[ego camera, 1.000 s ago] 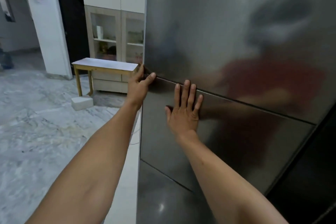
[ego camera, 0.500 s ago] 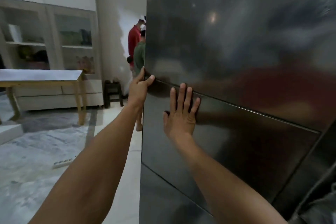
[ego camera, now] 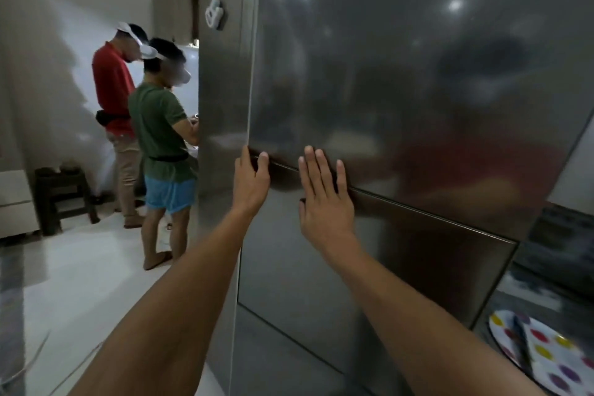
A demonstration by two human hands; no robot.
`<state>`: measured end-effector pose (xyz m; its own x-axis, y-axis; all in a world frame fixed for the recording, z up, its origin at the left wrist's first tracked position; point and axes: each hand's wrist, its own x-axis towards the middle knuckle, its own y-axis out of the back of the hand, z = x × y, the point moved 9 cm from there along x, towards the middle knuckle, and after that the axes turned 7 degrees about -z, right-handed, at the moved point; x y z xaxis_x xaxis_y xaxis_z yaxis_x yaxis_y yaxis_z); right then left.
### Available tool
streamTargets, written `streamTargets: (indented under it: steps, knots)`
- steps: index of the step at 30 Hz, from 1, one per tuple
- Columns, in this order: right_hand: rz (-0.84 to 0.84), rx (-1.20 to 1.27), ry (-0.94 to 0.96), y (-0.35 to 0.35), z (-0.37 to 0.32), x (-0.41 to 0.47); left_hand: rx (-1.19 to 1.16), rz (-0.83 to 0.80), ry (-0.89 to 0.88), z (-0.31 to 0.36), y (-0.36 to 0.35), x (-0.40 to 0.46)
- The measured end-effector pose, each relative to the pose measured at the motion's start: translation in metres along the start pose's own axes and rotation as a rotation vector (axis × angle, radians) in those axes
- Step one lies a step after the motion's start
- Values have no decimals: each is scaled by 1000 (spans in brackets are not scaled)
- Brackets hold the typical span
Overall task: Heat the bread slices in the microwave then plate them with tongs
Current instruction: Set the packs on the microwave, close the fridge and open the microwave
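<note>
A tall steel fridge door (ego camera: 401, 80) fills most of the view. My left hand (ego camera: 250, 183) holds its left edge at the seam, thumb on the front, fingers round the side. My right hand (ego camera: 324, 199) lies flat on the door face, fingers straight, just right of the left one. At the lower right a white plate with coloured dots (ego camera: 546, 354) sits on a dark counter, with dark tongs (ego camera: 522, 347) lying across it. No bread or microwave is in view.
Two people stand at the left beyond the fridge, one in a green shirt (ego camera: 160, 125), one in red (ego camera: 112, 87). A dark stool (ego camera: 64, 196) stands by the wall. Pale floor (ego camera: 80, 283) stretches to my left.
The fridge door has swung shut toward the cabinet as both hands push it; the view turned right, bringing the two people and the dotted plate into sight.
</note>
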<state>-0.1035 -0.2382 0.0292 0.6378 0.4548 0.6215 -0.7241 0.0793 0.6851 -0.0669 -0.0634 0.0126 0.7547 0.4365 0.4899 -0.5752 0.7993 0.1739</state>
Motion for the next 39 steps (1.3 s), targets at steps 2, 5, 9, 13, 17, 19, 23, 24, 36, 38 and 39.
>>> streamTargets:
  steps: [2,5,9,13,17,19,23,24,36,38,39]
  knots:
    - [-17,-70,2,-5,8,8,26,-52,10,-8,-9,12]
    - [-26,-129,-8,-13,15,11,68,-121,33,-13,-28,19]
    - [-53,-181,-29,-25,28,7,110,-211,39,-17,-60,16]
    - [-68,-228,-37,-38,45,1,129,-306,51,-22,-91,14]
    - [-72,-244,-42,-46,52,0,144,-335,2,-24,-108,15]
    - [-68,-245,-42,-49,53,0,134,-338,-5,-29,-112,14]
    - [-62,-240,-41,-49,51,1,178,-353,-36,-36,-110,16]
    - [-67,-241,-45,-49,53,-1,207,-368,-39,-36,-110,16]
    - [-168,-153,-14,-28,102,-93,381,-465,-257,10,-141,-87]
    - [-174,-106,-14,-18,120,-120,401,-418,-413,39,-146,-115]
    - [-180,-80,-22,-11,133,-137,419,-375,-521,57,-151,-133]
